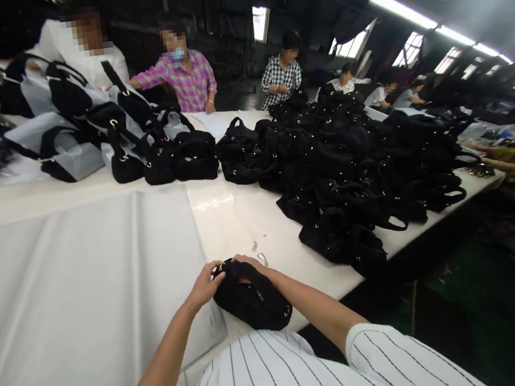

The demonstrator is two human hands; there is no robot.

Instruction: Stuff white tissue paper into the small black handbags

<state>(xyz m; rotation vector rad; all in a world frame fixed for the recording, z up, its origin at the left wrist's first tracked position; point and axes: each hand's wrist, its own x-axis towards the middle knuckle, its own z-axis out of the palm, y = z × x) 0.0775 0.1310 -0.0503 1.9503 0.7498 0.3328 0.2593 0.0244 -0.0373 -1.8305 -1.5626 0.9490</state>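
Note:
A black handbag (252,303) with small gold-coloured metal fittings lies at the table's front edge, close to my body. Its short handle arches over the top. My left hand (205,284) grips the bag's far left corner by a metal fitting, thumb and fingers closed on it. Behind the handle, my right hand (249,261) reaches over the far side of the bag. The bag covers part of that hand, and its fingertips are hidden.
White plastic sheeting (86,289) covers the table's left side. A large heap of black handbags (338,164) stands at the right. Bags with pale wrapping (77,152) are piled at the back left. Small scraps (262,259) lie beyond my hands. Several people work around the table.

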